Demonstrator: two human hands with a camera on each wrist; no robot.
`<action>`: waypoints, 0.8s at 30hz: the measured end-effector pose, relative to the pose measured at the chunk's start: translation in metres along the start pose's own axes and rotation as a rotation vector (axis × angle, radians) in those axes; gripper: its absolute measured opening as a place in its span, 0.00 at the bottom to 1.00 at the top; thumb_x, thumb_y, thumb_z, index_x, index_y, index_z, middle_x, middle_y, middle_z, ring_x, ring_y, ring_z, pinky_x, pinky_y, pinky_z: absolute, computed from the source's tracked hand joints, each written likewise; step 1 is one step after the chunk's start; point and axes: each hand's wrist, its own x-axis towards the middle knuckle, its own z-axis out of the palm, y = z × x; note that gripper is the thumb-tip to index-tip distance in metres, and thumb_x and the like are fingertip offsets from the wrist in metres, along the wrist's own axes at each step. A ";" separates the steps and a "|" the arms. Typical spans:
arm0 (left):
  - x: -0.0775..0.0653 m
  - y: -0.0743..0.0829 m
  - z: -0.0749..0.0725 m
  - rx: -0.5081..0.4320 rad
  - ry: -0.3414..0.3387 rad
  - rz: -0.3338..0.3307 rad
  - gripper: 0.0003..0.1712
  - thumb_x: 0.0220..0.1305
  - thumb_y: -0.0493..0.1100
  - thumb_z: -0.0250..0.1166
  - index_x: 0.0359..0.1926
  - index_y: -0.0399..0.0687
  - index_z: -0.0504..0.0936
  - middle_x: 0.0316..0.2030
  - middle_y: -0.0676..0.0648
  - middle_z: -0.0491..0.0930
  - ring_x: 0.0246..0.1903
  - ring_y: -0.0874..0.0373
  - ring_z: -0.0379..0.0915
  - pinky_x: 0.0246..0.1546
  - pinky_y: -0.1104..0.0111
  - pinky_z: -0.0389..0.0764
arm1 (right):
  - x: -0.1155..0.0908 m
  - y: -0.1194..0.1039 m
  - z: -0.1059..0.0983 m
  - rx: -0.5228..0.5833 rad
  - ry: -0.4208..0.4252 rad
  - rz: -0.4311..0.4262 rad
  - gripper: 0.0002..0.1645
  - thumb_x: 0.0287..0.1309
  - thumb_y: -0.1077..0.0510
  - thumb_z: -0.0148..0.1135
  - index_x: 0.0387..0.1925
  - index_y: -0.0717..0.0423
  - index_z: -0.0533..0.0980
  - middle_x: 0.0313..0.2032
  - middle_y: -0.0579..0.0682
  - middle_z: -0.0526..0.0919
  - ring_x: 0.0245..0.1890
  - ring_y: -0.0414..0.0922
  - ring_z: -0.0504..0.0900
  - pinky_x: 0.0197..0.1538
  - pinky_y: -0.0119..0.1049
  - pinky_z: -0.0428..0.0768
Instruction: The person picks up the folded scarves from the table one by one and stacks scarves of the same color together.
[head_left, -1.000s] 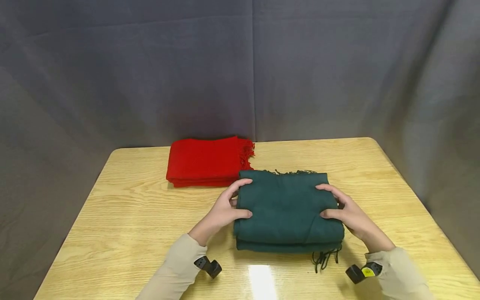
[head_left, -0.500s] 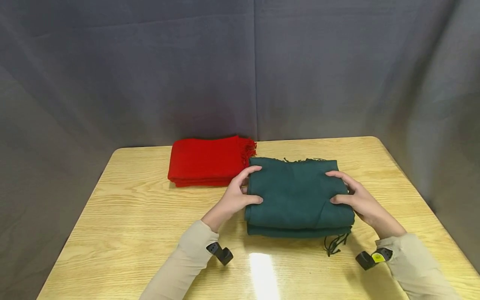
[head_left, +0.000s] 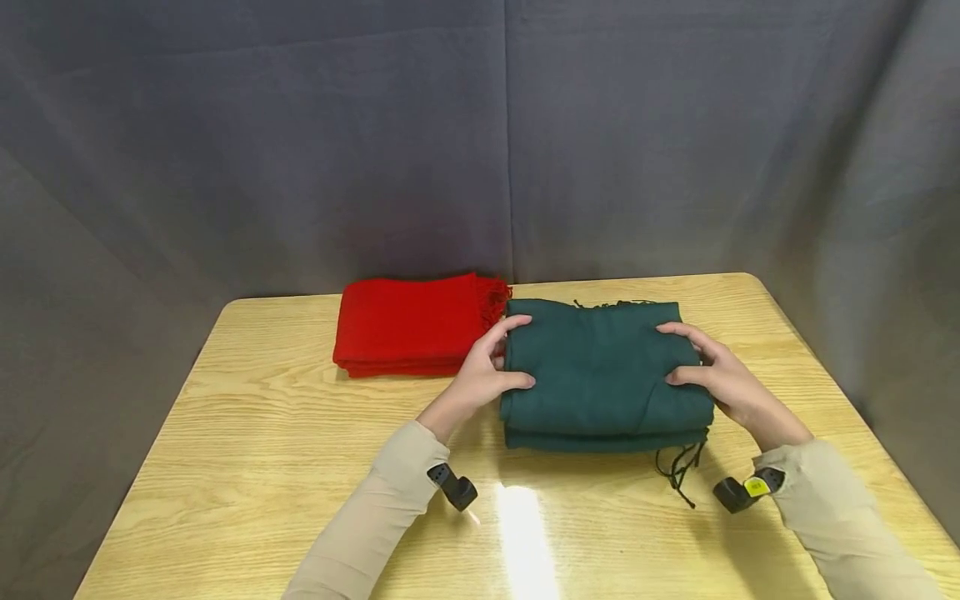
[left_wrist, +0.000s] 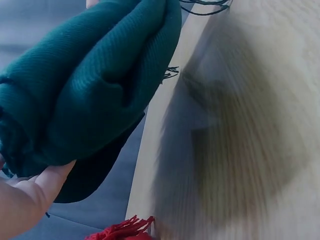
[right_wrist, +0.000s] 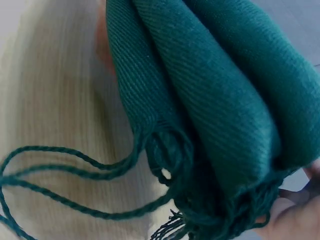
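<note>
Between my two hands is a folded dark green scarf (head_left: 600, 367) with fringe hanging from its near right corner. My left hand (head_left: 486, 371) grips its left end, thumb and a finger on top, the other fingers mostly hidden at the side. At the right end my right hand (head_left: 716, 375) holds it the same way. In the left wrist view the scarf (left_wrist: 95, 95) is raised off the wood, its shadow beneath. Loose twisted tassels dangle from the scarf (right_wrist: 210, 100) in the right wrist view. A folded red scarf (head_left: 408, 321) lies just left of the green one.
The wooden table (head_left: 285, 450) has its back edge against a grey curtain (head_left: 375, 150), which also hangs along both sides. Red fringe (head_left: 493, 300) at the red scarf's right end is close to the green scarf's left edge. Light glares off the table's front.
Both hands have carried the green scarf away from me and slightly to the right, so it now sits beside the red scarf in view. The red scarf has stayed in place.
</note>
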 end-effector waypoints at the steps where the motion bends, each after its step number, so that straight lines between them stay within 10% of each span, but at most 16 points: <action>1: 0.001 0.003 0.001 0.001 0.000 -0.002 0.42 0.44 0.21 0.62 0.63 0.40 0.60 0.51 0.35 0.66 0.41 0.46 0.74 0.43 0.60 0.77 | 0.002 -0.001 -0.002 0.004 -0.001 0.003 0.35 0.51 0.72 0.57 0.59 0.43 0.65 0.49 0.49 0.67 0.44 0.39 0.73 0.41 0.32 0.77; 24: 0.064 -0.004 -0.014 0.030 0.089 -0.067 0.41 0.47 0.24 0.62 0.62 0.56 0.64 0.53 0.44 0.67 0.43 0.47 0.70 0.41 0.63 0.77 | 0.056 -0.027 -0.032 -0.081 0.045 0.128 0.36 0.55 0.68 0.54 0.62 0.38 0.60 0.64 0.63 0.46 0.55 0.50 0.60 0.41 0.32 0.76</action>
